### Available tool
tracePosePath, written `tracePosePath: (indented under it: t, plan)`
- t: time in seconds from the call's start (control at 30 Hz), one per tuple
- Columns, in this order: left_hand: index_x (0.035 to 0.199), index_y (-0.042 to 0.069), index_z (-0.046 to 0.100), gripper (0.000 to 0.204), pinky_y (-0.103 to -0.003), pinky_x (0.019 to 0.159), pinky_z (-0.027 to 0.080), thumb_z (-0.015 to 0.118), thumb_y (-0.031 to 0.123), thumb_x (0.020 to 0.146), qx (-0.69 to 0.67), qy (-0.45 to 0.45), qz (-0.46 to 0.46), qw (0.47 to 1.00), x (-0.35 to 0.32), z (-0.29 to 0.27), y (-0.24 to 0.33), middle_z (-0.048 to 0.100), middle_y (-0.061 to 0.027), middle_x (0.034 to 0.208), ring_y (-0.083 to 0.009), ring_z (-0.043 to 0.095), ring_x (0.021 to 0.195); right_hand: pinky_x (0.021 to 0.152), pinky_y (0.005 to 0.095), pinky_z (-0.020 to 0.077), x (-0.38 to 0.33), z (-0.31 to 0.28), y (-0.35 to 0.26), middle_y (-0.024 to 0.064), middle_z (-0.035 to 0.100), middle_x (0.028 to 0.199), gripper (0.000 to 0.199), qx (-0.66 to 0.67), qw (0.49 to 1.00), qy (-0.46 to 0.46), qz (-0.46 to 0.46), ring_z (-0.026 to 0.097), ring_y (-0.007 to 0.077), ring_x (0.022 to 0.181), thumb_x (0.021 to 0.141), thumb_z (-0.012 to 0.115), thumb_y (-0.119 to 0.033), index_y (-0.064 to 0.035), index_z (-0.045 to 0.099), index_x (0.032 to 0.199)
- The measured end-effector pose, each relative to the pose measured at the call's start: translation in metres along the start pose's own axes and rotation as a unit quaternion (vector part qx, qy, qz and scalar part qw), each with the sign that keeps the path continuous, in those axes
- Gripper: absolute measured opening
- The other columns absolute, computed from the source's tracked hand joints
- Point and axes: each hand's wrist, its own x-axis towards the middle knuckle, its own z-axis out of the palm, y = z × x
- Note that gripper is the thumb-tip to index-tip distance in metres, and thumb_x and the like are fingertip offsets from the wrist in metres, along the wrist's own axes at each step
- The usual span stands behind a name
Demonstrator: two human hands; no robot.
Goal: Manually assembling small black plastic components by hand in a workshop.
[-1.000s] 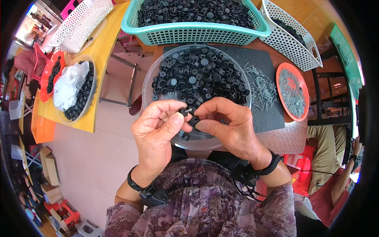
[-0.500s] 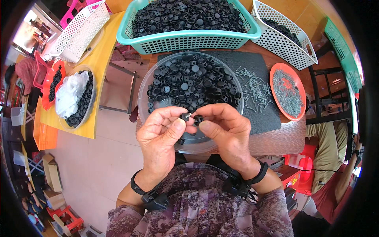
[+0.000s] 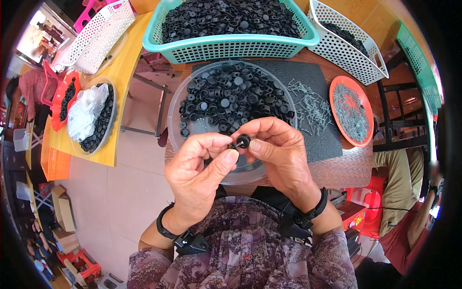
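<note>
While both hands pinch, right hand [image 3: 281, 154] steadies small round black plastic cap [image 3: 243, 141], left hand [image 3: 202, 166] w/ thin metal screw [image 3: 236, 144], over clear round tub [image 3: 192, 96] so spares drop in.

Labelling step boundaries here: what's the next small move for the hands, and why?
Probably press the small black round plastic cap further onto the thin metal pin: the right hand pinches the cap, the left hand meets it, and the pin's shaft shows between them.

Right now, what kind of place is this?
Likely a small hand-assembly workshop: a teal basket heaped with black caps, an orange tray of small nails, and both hands, left hand and right hand, joining one black cap.
</note>
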Motion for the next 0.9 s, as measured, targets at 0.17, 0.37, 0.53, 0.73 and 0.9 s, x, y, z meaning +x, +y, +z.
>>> tracePosePath:
  t: [0.17, 0.37, 0.53, 0.73, 0.9]
  plan:
    - [0.097, -0.005, 0.056, 0.019, -0.021, 0.061, 0.050, 0.065, -0.002, 0.080, 0.029, 0.000, 0.028, 0.999, -0.0002, -0.0019, -0.0058, 0.062, -0.0101, 0.086, -0.0116, 0.059, 0.069, 0.066, 0.0216, 0.0479, 0.0016, -0.0022, 0.0013, 0.0098, 0.065, 0.098, 0.022, -0.008, 1.000, 0.002, -0.006, 0.061, 0.0115, 0.081, 0.081, 0.060, 0.004, -0.0009, 0.061, 0.102]
    - [0.096, -0.005, 0.058, 0.019, -0.021, 0.060, 0.049, 0.066, -0.001, 0.080, 0.056, 0.005, 0.030, 0.998, 0.0001, -0.0011, -0.0070, 0.062, -0.0092, 0.086, -0.0099, 0.058, 0.067, 0.067, 0.0213, 0.0478, 0.0018, -0.0030, 0.0040, 0.0092, 0.065, 0.097, 0.021, -0.013, 1.000, 0.009, -0.012, 0.060, 0.0105, 0.082, 0.080, 0.060, 0.005, -0.0010, 0.062, 0.101]
    - [0.097, -0.004, 0.058, 0.018, -0.019, 0.063, 0.047, 0.066, 0.000, 0.081, 0.071, 0.008, 0.021, 0.997, -0.0011, -0.0014, -0.0084, 0.061, -0.0048, 0.085, -0.0061, 0.054, 0.071, 0.068, 0.0214, 0.0479, 0.0009, -0.0018, 0.0040, 0.0087, 0.065, 0.096, 0.022, -0.029, 0.999, 0.014, -0.016, 0.060, 0.0102, 0.082, 0.079, 0.061, 0.006, -0.0009, 0.062, 0.100]
    - [0.096, -0.003, 0.059, 0.017, -0.018, 0.065, 0.044, 0.066, 0.000, 0.081, 0.095, 0.008, 0.017, 0.995, -0.0015, -0.0006, -0.0102, 0.060, -0.0001, 0.081, -0.0029, 0.052, 0.071, 0.070, 0.0221, 0.0483, -0.0006, -0.0018, 0.0062, 0.0083, 0.065, 0.096, 0.023, -0.046, 0.998, 0.024, -0.031, 0.059, 0.0097, 0.083, 0.078, 0.061, 0.008, 0.0000, 0.063, 0.100]
    - [0.094, -0.003, 0.059, 0.016, -0.018, 0.065, 0.045, 0.067, 0.000, 0.080, 0.105, -0.003, 0.025, 0.994, 0.0010, -0.0001, -0.0103, 0.060, -0.0003, 0.080, -0.0035, 0.054, 0.072, 0.072, 0.0223, 0.0484, -0.0013, -0.0017, 0.0083, 0.0082, 0.065, 0.095, 0.023, -0.057, 0.996, 0.029, -0.055, 0.059, 0.0100, 0.084, 0.078, 0.061, 0.009, 0.0007, 0.062, 0.099]
